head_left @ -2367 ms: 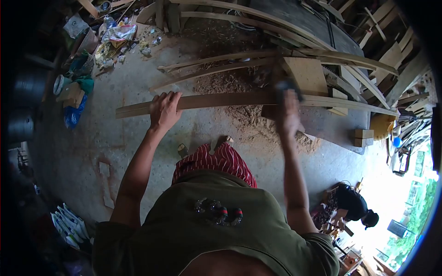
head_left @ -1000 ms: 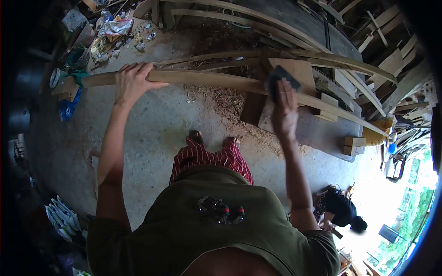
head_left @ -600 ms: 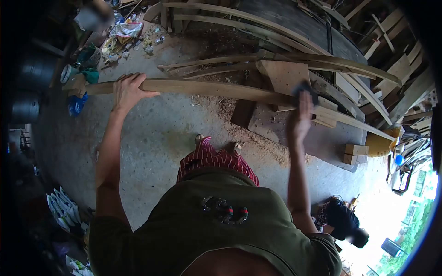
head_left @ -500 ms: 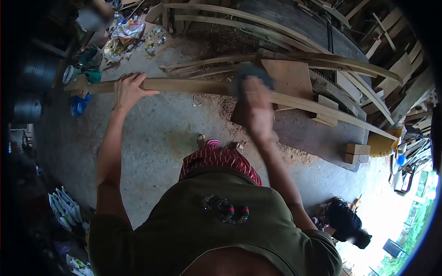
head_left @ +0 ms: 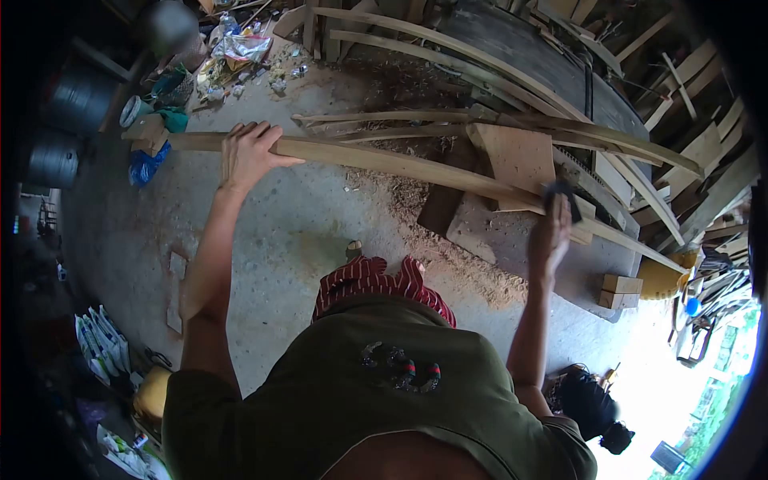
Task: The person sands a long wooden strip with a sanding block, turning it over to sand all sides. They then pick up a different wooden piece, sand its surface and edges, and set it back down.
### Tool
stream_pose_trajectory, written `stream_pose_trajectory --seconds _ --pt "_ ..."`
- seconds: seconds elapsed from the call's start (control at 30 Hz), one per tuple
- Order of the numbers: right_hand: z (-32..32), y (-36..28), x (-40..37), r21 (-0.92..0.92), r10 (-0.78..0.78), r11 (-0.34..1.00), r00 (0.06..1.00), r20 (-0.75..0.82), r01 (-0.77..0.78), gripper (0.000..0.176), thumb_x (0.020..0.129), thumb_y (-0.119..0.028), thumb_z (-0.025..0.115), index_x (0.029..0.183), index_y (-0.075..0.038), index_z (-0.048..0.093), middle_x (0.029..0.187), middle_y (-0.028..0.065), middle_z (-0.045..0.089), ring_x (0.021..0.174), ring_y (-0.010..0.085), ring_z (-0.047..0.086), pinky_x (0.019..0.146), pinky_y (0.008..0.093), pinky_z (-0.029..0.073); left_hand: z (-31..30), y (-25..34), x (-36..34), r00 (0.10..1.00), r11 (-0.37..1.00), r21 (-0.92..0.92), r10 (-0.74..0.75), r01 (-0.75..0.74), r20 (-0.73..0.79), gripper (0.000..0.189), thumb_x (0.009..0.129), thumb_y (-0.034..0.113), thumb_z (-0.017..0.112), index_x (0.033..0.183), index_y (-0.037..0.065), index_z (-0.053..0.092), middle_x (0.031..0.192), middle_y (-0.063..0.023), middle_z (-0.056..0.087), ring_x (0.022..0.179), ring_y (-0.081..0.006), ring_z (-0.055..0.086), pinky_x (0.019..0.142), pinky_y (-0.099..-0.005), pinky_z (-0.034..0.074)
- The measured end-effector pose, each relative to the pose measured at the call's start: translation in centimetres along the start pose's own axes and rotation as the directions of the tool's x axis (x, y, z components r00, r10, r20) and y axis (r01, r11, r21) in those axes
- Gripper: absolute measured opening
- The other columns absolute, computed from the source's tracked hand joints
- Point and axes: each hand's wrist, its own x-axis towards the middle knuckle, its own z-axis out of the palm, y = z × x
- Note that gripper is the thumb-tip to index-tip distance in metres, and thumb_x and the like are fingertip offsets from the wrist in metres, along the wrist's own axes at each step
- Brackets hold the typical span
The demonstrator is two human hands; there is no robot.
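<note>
A long wooden strip [head_left: 400, 164] runs across the view from left to right. My left hand [head_left: 250, 158] grips it near its left part, thumb stretched to the right along it. My right hand [head_left: 552, 232] is pressed against the strip's right part, fingers closed on a dark pad [head_left: 562, 198], slightly blurred. Below the strip, a flat board [head_left: 512, 232] lies near the floor with wood shavings [head_left: 456, 260] along its edge. A light wooden panel [head_left: 512, 160] stands just behind the strip.
More curved strips [head_left: 448, 48] lie at the back, with piled timber [head_left: 696, 144] at the right. Small wood blocks [head_left: 620, 291] rest at the board's right corner. A blue bag [head_left: 148, 165] hangs at the strip's left end. Another person [head_left: 588, 402] is low at the right.
My right hand and the dark pad have moved right along the strip. My left hand keeps its grip, while the whole view has shifted slightly.
</note>
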Motion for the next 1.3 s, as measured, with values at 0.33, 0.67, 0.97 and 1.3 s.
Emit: stream_pose_trajectory --seconds 0.33,0.67,0.97,1.3 --pt "-3.8 -25.4 5.0 0.612 -0.488 0.704 0.871 0.047 0.361 0.046 0.086 -0.004 0.049 0.131 0.004 0.052 0.138 0.0193 0.053 0.131 0.0297 0.048 0.114 0.0413 0.033 0.8 -0.4 -0.1 0.999 0.999 -0.031 -0.037 0.037 0.020 0.057 0.053 0.051 0.088 0.084 0.009 0.064 0.081 -0.0054 0.063 0.071 -0.0266 0.065 0.069 -0.0393 0.052" --pt "-0.3 1.3 2.9 0.032 0.007 0.999 0.986 0.167 -0.013 0.037 0.085 0.001 0.052 0.119 -0.006 0.065 0.123 0.0134 0.066 0.117 0.0285 0.061 0.105 0.0407 0.044 1.1 -0.8 0.2 1.000 1.000 -0.018 -0.013 0.013 0.010 0.058 0.056 0.056 0.084 0.085 0.009 0.065 0.080 -0.0031 0.063 0.071 -0.0230 0.064 0.067 -0.0369 0.054" --pt "-3.1 -26.7 5.0 0.509 -0.542 0.728 0.840 0.016 0.460 0.043 0.083 -0.005 0.049 0.124 0.003 0.058 0.132 0.0212 0.057 0.125 0.0315 0.054 0.109 0.0421 0.039 1.7 -1.4 0.5 0.996 0.999 -0.029 -0.025 0.028 0.087 0.064 0.057 0.052 0.085 0.102 0.009 0.068 0.090 -0.0079 0.067 0.078 -0.0299 0.067 0.073 -0.0409 0.054" --pt "0.8 -12.0 0.9 0.385 -0.211 0.909 0.973 0.096 0.159 0.063 0.078 0.009 0.050 0.140 0.002 0.045 0.149 0.0214 0.041 0.139 0.0354 0.040 0.118 0.0418 0.031 2.7 -0.8 -0.5 0.977 0.994 -0.047 -0.083 0.094 0.198 0.063 0.066 0.049 0.082 0.118 0.017 0.066 0.105 -0.0039 0.064 0.085 -0.0237 0.067 0.072 -0.0400 0.055"
